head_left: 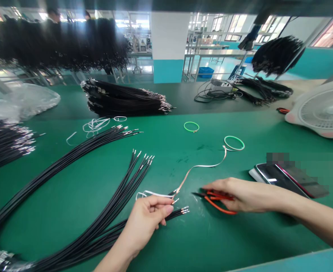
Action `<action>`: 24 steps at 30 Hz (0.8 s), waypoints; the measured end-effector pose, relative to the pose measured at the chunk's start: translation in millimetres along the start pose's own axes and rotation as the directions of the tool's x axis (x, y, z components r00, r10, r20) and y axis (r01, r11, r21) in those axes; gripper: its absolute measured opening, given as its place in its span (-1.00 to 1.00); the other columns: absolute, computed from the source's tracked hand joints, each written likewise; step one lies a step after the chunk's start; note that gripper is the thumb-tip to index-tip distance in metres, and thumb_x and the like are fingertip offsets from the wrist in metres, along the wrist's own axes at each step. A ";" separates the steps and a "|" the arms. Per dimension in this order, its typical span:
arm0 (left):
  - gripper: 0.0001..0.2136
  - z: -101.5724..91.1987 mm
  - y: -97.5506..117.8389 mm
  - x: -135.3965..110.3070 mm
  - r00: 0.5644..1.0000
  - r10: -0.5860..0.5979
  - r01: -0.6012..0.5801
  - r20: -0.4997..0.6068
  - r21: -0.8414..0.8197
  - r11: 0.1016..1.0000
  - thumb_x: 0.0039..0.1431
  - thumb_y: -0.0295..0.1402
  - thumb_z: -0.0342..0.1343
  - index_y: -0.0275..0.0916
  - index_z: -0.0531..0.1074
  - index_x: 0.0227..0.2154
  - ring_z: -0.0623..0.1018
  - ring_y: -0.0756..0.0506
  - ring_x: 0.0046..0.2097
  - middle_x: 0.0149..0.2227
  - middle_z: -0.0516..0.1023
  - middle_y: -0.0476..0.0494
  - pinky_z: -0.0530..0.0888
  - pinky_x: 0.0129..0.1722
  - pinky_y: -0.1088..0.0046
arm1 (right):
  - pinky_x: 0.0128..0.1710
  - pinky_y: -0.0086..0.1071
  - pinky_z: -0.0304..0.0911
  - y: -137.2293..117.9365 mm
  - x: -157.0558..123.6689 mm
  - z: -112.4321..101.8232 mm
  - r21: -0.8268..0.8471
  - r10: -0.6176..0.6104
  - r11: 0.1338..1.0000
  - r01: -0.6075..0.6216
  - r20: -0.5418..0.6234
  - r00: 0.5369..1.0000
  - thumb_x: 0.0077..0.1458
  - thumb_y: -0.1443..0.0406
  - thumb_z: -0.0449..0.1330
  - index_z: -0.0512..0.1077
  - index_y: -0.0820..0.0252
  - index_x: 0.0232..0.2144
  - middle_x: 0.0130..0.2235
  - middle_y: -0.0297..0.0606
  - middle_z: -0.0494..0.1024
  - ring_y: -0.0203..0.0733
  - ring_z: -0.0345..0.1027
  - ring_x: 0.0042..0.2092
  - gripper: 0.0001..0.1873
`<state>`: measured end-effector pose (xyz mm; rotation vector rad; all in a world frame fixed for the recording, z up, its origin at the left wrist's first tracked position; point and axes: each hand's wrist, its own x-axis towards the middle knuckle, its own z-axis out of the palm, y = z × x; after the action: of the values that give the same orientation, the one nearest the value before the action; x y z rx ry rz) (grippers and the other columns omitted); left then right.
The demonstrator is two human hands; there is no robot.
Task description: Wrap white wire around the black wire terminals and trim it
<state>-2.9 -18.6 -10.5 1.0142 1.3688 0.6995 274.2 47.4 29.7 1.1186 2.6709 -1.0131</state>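
Observation:
My left hand [146, 223] pinches a bundle of black wires [121, 192] near their crimped metal ends. A thin strip of white and copper-coloured tape [203, 168] runs from those fingers across the green bench mat [211, 234] toward a green ring [234, 142]. My right hand [240, 194] lies over a pair of orange-handled side cutters [217, 199], with its fingers on the handles. The cutters' black jaws point left, toward the wire ends. Part of the handles is hidden under my fingers.
Heaps of black wire lie across the left of the mat and further back. Several phones [279, 179] are stacked at the right, beside a white fan [325, 109]. Bundles of black wire hang from racks at the back, and a co-worker stands beyond them.

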 end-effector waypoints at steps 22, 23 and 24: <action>-0.74 2.6 5.9 2.0 0.997 0.008 -0.008 0.077 -0.003 1.000 -0.11 -0.32 0.28 -0.37 0.57 -0.34 0.35 0.09 -0.57 -0.53 0.47 -0.09 0.25 -0.59 0.59 | -0.53 -0.47 -0.05 -32.7 40.4 15.2 -0.176 -0.268 0.951 0.254 -0.059 0.962 0.04 -0.03 0.23 0.34 0.21 -0.43 -0.46 -0.36 0.42 -0.34 0.25 -0.47 -0.59; -0.74 2.6 5.7 1.9 0.997 0.006 -0.006 0.076 -0.005 1.000 -0.11 -0.32 0.28 -0.37 0.57 -0.33 0.35 0.09 -0.58 -0.55 0.46 -0.08 0.25 -0.59 0.59 | -0.53 -0.47 -0.05 -32.0 40.8 14.8 -0.177 -0.273 0.949 0.260 -0.056 0.960 0.04 -0.03 0.22 0.34 0.21 -0.43 -0.46 -0.36 0.43 -0.34 0.26 -0.47 -0.59; -0.75 2.6 5.4 1.9 0.997 0.005 -0.004 0.077 -0.005 1.000 -0.10 -0.32 0.27 -0.37 0.56 -0.33 0.35 0.09 -0.57 -0.56 0.45 -0.07 0.25 -0.58 0.59 | -0.53 -0.46 -0.05 -31.3 41.3 14.5 -0.180 -0.277 0.948 0.264 -0.057 0.959 0.05 -0.03 0.22 0.35 0.21 -0.43 -0.46 -0.36 0.43 -0.33 0.27 -0.46 -0.59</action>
<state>0.7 -15.1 -6.8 1.0309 1.2977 0.6598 220.9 47.6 22.9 0.7927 2.9704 -0.7643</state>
